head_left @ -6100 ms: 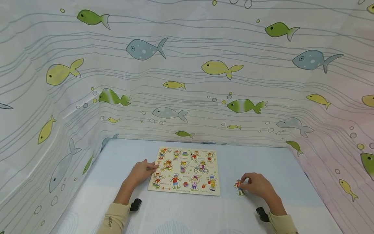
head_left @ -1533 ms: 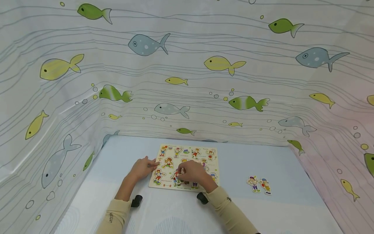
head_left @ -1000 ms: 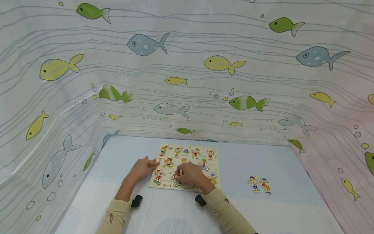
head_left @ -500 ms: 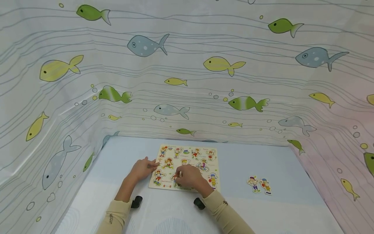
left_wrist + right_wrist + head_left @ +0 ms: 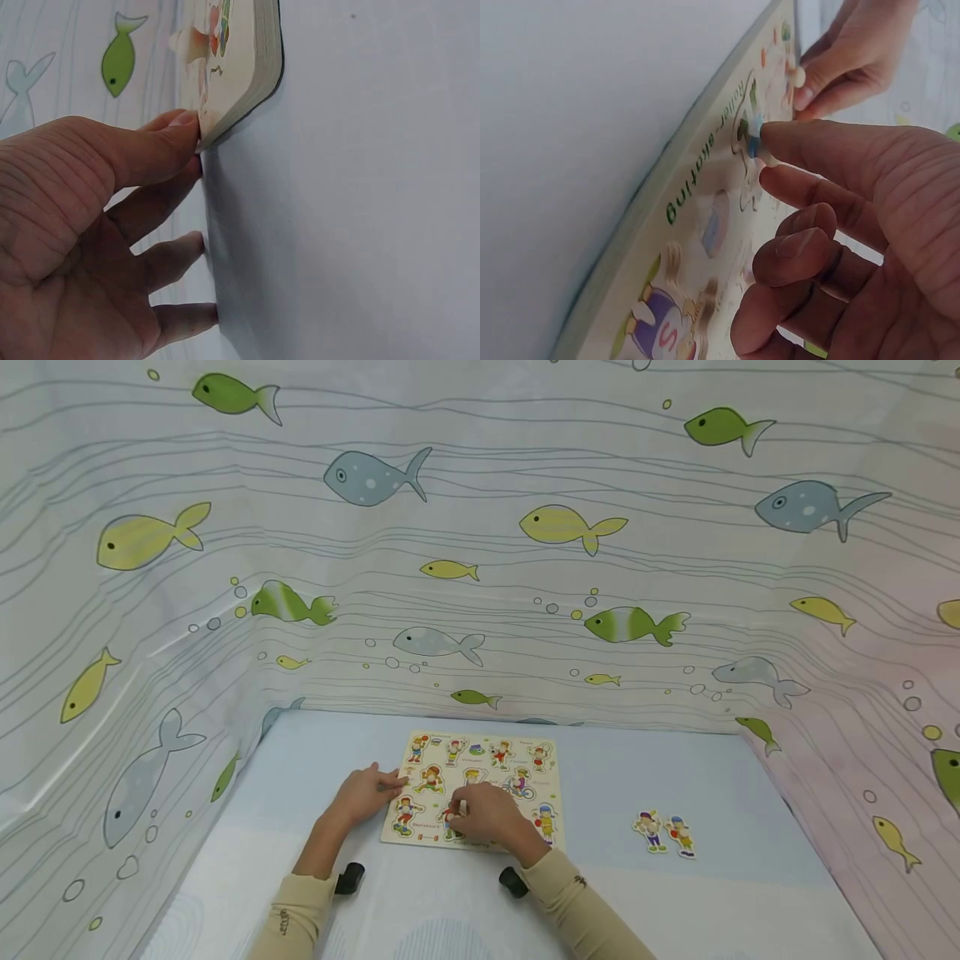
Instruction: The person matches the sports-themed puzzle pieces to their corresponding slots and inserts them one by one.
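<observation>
On the table lies a cream wooden puzzle board (image 5: 420, 839) with painted sports figures. My left hand (image 5: 367, 793) rests at the board's left edge; in the left wrist view its thumb (image 5: 176, 139) touches that edge and the other fingers spread against the table. Over the lower middle of the board, my right hand (image 5: 491, 814) pinches the small knob of a roller-skater puzzle piece (image 5: 450, 818) between thumb and index finger, its other fingers curled. The right wrist view shows this piece (image 5: 755, 142) at its outlined slot, by printed green letters. The hand covers part of the board.
Two loose puzzle pieces, a figure in a purple cap (image 5: 651, 832) and one in a blue cap (image 5: 681, 837), lie right of the board. Behind stands a fish-print curtain (image 5: 480, 610). A black wrist-worn device (image 5: 513, 882) hangs below the right wrist.
My right hand has carried the roller-skater piece from the table at right onto the board. Over the last second it shifts only slightly there. The left hand stays at the board's edge.
</observation>
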Tool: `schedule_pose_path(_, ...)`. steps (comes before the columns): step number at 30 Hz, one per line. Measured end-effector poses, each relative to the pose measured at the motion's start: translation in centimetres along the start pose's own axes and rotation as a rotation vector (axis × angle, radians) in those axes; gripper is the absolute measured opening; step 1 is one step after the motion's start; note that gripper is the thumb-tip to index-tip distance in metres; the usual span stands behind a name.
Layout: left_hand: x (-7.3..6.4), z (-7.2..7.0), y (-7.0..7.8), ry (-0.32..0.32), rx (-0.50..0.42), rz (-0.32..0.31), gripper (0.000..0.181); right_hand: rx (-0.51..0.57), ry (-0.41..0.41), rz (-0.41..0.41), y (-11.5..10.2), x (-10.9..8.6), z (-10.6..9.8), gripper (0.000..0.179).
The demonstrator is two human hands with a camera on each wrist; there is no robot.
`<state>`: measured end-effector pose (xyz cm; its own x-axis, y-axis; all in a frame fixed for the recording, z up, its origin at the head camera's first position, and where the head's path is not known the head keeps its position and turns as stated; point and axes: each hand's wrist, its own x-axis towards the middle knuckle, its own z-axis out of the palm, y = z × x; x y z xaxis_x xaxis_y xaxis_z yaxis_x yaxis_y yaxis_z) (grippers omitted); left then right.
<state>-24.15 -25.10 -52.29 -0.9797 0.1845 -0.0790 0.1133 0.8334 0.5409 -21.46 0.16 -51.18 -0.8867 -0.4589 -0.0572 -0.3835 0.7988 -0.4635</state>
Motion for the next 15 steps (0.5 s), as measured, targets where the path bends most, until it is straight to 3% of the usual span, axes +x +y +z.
schedule_pose_path(15, 0.0, 0.2, 0.0, 0.016, 0.013, -0.001, 0.026, 0.075, 0.073, 0.047, 3.3, -3.0, -3.6, 0.016)
